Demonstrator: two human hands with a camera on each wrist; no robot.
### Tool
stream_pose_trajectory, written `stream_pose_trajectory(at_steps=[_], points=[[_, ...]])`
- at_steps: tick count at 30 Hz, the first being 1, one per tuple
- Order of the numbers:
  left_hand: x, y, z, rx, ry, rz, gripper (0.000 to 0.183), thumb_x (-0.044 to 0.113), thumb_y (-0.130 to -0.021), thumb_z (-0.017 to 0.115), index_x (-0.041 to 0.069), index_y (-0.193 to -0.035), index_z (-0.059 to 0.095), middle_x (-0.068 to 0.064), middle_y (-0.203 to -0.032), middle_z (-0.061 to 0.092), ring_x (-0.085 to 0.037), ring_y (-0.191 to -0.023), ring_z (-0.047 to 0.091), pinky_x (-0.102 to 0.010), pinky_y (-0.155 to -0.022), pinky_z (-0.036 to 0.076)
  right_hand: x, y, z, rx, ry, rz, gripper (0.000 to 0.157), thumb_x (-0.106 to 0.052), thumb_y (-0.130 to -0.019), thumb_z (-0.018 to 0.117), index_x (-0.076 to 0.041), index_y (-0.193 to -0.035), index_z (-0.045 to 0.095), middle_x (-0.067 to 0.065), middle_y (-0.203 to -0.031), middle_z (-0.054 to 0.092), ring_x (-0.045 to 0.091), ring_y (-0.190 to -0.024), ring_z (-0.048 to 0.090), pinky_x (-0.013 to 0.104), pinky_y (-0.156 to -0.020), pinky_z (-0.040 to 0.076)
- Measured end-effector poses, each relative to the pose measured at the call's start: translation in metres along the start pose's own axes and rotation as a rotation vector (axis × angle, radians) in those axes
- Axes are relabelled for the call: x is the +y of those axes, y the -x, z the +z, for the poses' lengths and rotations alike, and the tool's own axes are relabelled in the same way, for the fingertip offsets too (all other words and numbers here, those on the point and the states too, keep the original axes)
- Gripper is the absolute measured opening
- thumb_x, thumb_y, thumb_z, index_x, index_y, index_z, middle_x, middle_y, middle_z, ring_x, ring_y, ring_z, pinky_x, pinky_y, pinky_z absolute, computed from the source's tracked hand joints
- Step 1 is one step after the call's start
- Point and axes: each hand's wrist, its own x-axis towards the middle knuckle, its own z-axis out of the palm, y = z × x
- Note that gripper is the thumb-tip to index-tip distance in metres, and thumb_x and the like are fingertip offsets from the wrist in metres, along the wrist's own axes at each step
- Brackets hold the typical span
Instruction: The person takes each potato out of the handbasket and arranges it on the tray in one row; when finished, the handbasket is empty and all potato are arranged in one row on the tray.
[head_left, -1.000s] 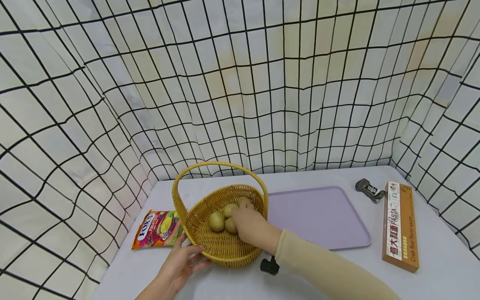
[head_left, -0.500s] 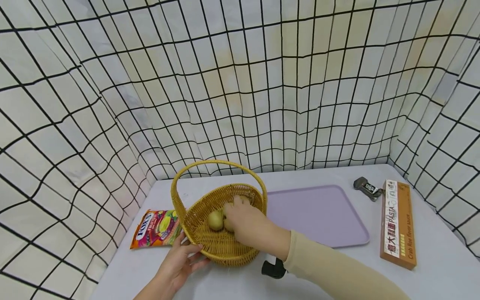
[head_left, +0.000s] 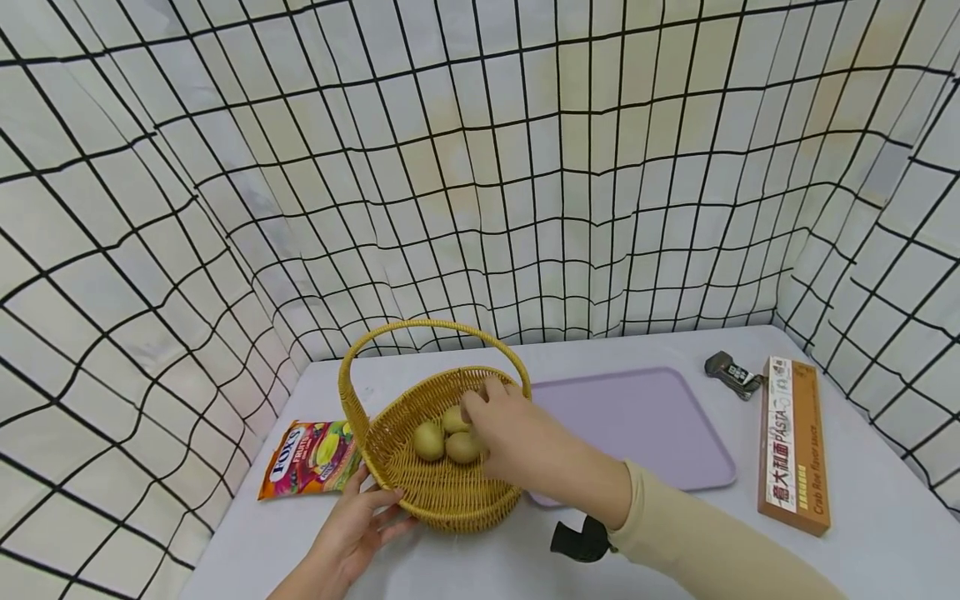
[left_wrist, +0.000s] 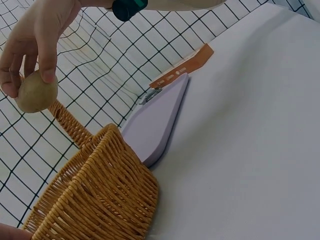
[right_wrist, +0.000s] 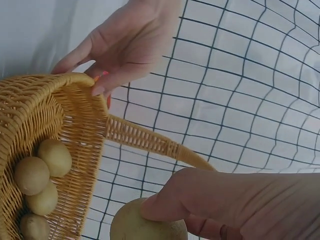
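Observation:
My left hand (head_left: 356,525) grips the near-left rim of a yellow wicker basket (head_left: 457,504), thumb on the rim and fingers along the outside. Several round, greenish-tan fruits (right_wrist: 31,176), possibly kiwis, lie inside the basket. Above the basket's right side, my right hand (head_left: 517,429) holds another such fruit between thumb and fingers. That held fruit (left_wrist: 37,95) shows clear of the basket in the left wrist view, and low in the right wrist view. In the head view the hand hides it, along with the basket's right end.
A lilac tray (head_left: 630,421) lies right of the basket. Further right are a brown pasta box (head_left: 795,450) and a small dark packet (head_left: 733,375). A Fox's candy bag (head_left: 311,458) lies left, partly behind the basket. Black-gridded white cloth walls surround the white table.
My right hand has come up out of the basket and back to the right, taking one fruit with it. The left hand stays on the rim, and the basket has barely moved.

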Motion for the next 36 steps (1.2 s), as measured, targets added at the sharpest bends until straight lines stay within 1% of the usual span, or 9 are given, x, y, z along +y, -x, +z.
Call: stream_pose_trajectory(at_steps=[3,8,11,14,19,24,27,32,36], points=[[0.000,0.001,0.000,0.000,-0.005,0.001,0.101,-0.004,-0.101,0.053,0.014,-0.162,-0.026,-0.032,-0.169,-0.003,-0.059,-0.146,0.028,-0.063,-0.108,0.047,0.006,0.005,-0.005,0.013,-0.040,-0.018,0.052,-0.009,-0.073,0.091,-0.014,-0.114,0.060,0.007,-0.113,0.053,0.020,-0.096,0.054,0.028,-0.073,0.055],[0.000,0.001,0.000,0.005,-0.011,-0.003,0.101,-0.004,-0.101,0.053,0.014,-0.162,-0.025,-0.033,-0.169,-0.001,-0.059,-0.146,0.029,-0.062,-0.106,0.050,0.016,0.013,-0.006,0.049,-0.128,-0.060,0.053,-0.001,-0.071,0.085,-0.014,-0.117,0.060,0.005,-0.111,0.052,0.015,-0.086,0.052,0.023,-0.067,0.051],[0.001,0.002,0.000,0.006,-0.015,-0.002,0.101,-0.004,-0.101,0.054,0.014,-0.162,-0.025,-0.033,-0.168,0.000,-0.059,-0.146,0.029,-0.062,-0.106,0.050,0.023,0.018,-0.007,0.064,-0.190,-0.057,0.054,0.003,-0.070,0.080,-0.014,-0.117,0.060,0.004,-0.108,0.052,0.013,-0.083,0.052,0.022,-0.064,0.050],[0.001,0.002,0.000,0.004,-0.020,0.001,0.101,-0.003,-0.101,0.054,0.013,-0.162,-0.025,-0.033,-0.168,0.001,-0.059,-0.146,0.030,-0.061,-0.105,0.051,0.028,0.024,-0.009,0.077,-0.244,-0.028,0.054,0.004,-0.069,0.078,-0.014,-0.117,0.061,0.003,-0.106,0.051,0.013,-0.080,0.053,0.023,-0.061,0.051],[0.001,0.001,-0.001,0.001,-0.020,0.000,0.101,-0.004,-0.101,0.054,0.012,-0.162,-0.025,-0.033,-0.169,0.000,-0.059,-0.146,0.030,-0.061,-0.105,0.051,0.039,0.032,-0.012,0.114,-0.256,0.010,0.052,0.003,-0.069,0.077,-0.012,-0.117,0.062,0.006,-0.112,0.054,0.013,-0.084,0.054,0.025,-0.065,0.052],[0.001,0.000,-0.002,0.012,0.004,-0.008,0.102,-0.004,-0.100,0.054,0.015,-0.162,-0.024,-0.031,-0.169,-0.003,-0.060,-0.146,0.029,-0.064,-0.107,0.048,0.051,0.038,-0.007,0.156,-0.242,0.019,0.048,0.001,-0.070,0.078,-0.011,-0.113,0.063,0.008,-0.113,0.058,0.015,-0.089,0.054,0.027,-0.071,0.053],[0.001,-0.001,-0.002,0.014,0.010,-0.011,0.102,-0.005,-0.100,0.054,0.016,-0.162,-0.024,-0.032,-0.169,-0.003,-0.060,-0.146,0.028,-0.064,-0.107,0.047,0.059,0.040,0.000,0.151,-0.247,0.050,0.048,0.001,-0.070,0.079,-0.010,-0.113,0.063,0.007,-0.112,0.059,0.015,-0.091,0.055,0.029,-0.075,0.053],[0.000,0.000,-0.001,0.014,0.021,-0.015,0.102,-0.004,-0.100,0.055,0.016,-0.162,-0.025,-0.032,-0.169,-0.002,-0.059,-0.147,0.027,-0.065,-0.108,0.045,0.073,0.042,0.010,0.139,-0.260,0.114,0.050,0.002,-0.068,0.081,-0.010,-0.113,0.064,0.005,-0.109,0.058,0.016,-0.089,0.056,0.031,-0.076,0.053],[0.000,0.000,-0.001,0.013,0.019,-0.015,0.102,-0.004,-0.101,0.054,0.016,-0.162,-0.025,-0.033,-0.168,-0.001,-0.059,-0.147,0.027,-0.065,-0.108,0.045,0.084,0.041,0.016,0.135,-0.255,0.147,0.049,0.001,-0.068,0.081,-0.011,-0.111,0.063,0.005,-0.107,0.057,0.017,-0.088,0.056,0.031,-0.075,0.053]])
